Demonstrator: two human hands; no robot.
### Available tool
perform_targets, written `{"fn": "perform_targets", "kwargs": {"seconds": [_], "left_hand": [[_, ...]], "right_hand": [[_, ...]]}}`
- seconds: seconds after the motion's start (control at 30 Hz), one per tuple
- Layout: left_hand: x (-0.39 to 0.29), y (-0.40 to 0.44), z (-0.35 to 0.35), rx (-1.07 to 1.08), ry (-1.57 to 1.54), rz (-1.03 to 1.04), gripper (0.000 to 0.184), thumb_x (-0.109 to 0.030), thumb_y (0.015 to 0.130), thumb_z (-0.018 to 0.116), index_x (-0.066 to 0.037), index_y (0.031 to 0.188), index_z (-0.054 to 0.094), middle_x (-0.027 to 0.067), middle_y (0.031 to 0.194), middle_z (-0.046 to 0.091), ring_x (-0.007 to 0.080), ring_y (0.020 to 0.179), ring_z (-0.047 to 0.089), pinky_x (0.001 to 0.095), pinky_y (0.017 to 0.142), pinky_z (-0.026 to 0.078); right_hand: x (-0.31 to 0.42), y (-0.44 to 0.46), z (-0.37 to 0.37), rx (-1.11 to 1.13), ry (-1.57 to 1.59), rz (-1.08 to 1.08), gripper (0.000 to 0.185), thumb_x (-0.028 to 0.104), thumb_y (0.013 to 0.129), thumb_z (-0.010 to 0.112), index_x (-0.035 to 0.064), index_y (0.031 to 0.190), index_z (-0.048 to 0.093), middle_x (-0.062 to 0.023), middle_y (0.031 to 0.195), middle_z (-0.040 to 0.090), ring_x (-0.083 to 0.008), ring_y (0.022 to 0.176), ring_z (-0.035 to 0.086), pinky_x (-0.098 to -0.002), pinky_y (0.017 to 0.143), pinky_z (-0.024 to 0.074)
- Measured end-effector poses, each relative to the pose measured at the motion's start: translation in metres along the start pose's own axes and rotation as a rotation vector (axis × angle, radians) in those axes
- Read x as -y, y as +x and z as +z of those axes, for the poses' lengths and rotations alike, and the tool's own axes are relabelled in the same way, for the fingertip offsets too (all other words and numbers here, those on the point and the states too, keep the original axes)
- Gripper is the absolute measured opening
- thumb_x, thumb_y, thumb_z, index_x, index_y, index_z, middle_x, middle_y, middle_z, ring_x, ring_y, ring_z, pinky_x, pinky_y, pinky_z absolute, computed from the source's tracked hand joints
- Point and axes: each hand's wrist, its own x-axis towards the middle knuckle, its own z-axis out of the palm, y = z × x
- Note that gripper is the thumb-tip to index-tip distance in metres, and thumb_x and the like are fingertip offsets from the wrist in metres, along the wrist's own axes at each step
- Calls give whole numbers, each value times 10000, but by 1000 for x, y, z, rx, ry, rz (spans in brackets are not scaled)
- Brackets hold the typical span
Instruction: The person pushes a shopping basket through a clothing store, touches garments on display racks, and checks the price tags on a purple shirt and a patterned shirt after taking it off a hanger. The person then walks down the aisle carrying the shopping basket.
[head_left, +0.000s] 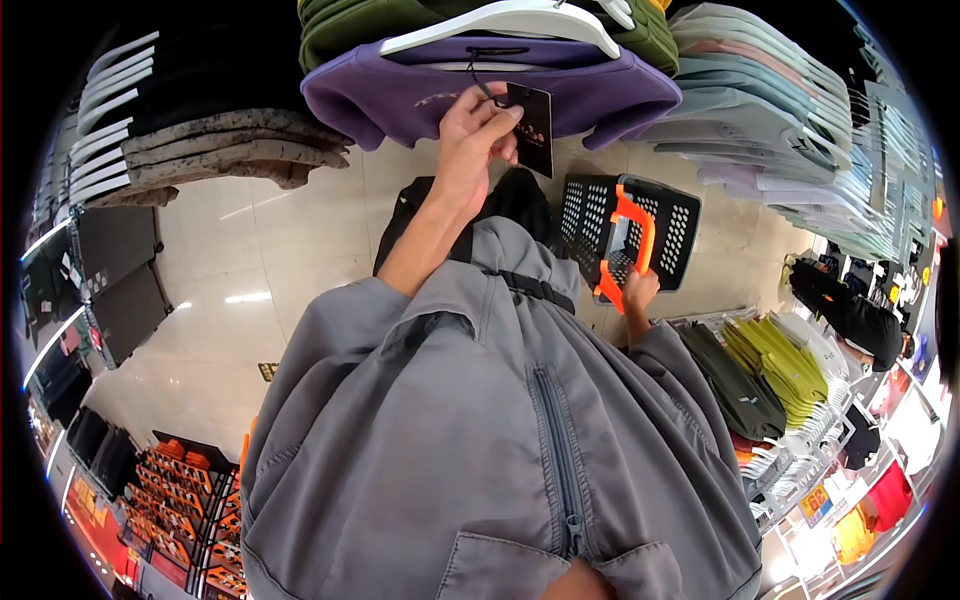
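At the top centre a purple garment (pixel 590 90) hangs on a white hanger (pixel 505 22). A black tag (pixel 532 130) dangles from its neck on a dark string. My left hand (pixel 478 130) pinches the tag's left edge between thumb and fingers, in front of the purple cloth. Lower right, my right hand (pixel 641 290) is wrapped round the orange handle (pixel 640 225) of a black shopping basket (pixel 680 235) with round holes in its sides. The inside of the basket shows only in part.
Dark and patterned clothes (pixel 230 150) hang at the left, pale clothes (pixel 750 110) at the right. Green garments (pixel 770 370) hang at the lower right. A person in black (pixel 850 315) is at the far right. Tiled floor (pixel 300 220) shows beneath.
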Motion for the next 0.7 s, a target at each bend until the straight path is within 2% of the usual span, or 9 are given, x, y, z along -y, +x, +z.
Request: {"fn": "perform_targets", "kwargs": {"seconds": [0.23, 0.3, 0.43, 0.53, 0.63, 0.7], "left_hand": [[4, 4, 2, 20, 39, -51, 207, -115, 867, 598, -23, 1035, 518, 14, 630, 493, 112, 496, 457, 259, 491, 388], [5, 4, 4, 28, -31, -25, 164, -112, 843, 629, -15, 941, 540, 0, 605, 502, 88, 427, 445, 231, 409, 361], [1, 3, 8, 75, -52, -75, 147, -130, 851, 623, -35, 918, 533, -4, 588, 511, 82, 409, 439, 228, 377, 336], [-1, 2, 10, 75, 13, -126, 122, -132, 856, 612, -54, 906, 532, -3, 618, 545, 70, 418, 449, 229, 360, 318], [2, 3, 11, 90, 10, -152, 102, -108, 855, 596, -55, 927, 545, 8, 694, 590, 61, 490, 502, 212, 401, 362], [6, 5, 15, 54, -51, -54, 133, -80, 843, 584, -35, 968, 576, 18, 775, 610, 59, 601, 559, 193, 489, 435]], "right_hand": [[3, -1, -2, 8, 21, 36, 256, 200, 704, 647, -33, 811, 652, -236, 768, 642, -402, 798, 628, -465, 736, 476], [1, 0, 0, 1, 21, 35, 256, 200, 705, 647, -32, 813, 652, -237, 770, 642, -402, 801, 629, -465, 739, 476], [0, 0, 0, 3, 26, 44, 262, 206, 707, 653, -32, 816, 652, -238, 777, 643, -404, 811, 629, -467, 746, 477], [1, 0, -1, 5, 17, 44, 269, 212, 708, 659, -33, 818, 654, -237, 776, 645, -406, 814, 628, -465, 748, 479], [-4, 3, 3, -5, 6, 40, 274, 217, 705, 665, -33, 815, 657, -235, 774, 645, -408, 811, 627, -468, 751, 479], [-5, 3, 3, -1, 4, 32, 273, 218, 706, 665, -34, 813, 658, -235, 773, 645, -408, 808, 627, -470, 751, 478]]}}
